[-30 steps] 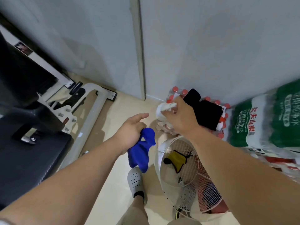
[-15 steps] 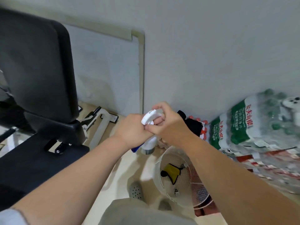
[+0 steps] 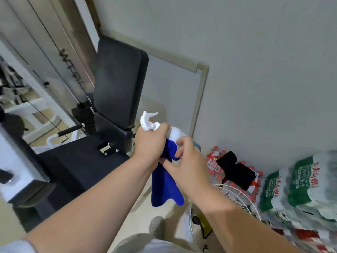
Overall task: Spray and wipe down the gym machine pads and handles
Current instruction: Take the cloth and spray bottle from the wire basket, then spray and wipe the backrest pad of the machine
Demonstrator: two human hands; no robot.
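My left hand [image 3: 150,145] grips the neck of a white spray bottle [image 3: 148,121], whose trigger head sticks up above my fingers. A blue cloth [image 3: 165,185] hangs down from between both hands. My right hand [image 3: 187,161] pinches the cloth's upper edge between thumb and index finger, just under the bottle's white body. To the left stands the gym machine with its upright black back pad [image 3: 118,79] and black seat pad [image 3: 78,161]. A black-gripped handle bar [image 3: 70,129] juts out beside the weight stack [image 3: 83,115].
Shrink-wrapped packs of water bottles [image 3: 299,187] are stacked at the right against the grey wall. A black cloth [image 3: 235,169] lies on red-capped bottles [image 3: 213,161]. A white fan grille [image 3: 231,198] sits on the floor by my grey shoe [image 3: 156,227].
The view has swung up and left toward the machine. The spray bottle passed from my right hand to my left, and my right hand now pinches the blue cloth.
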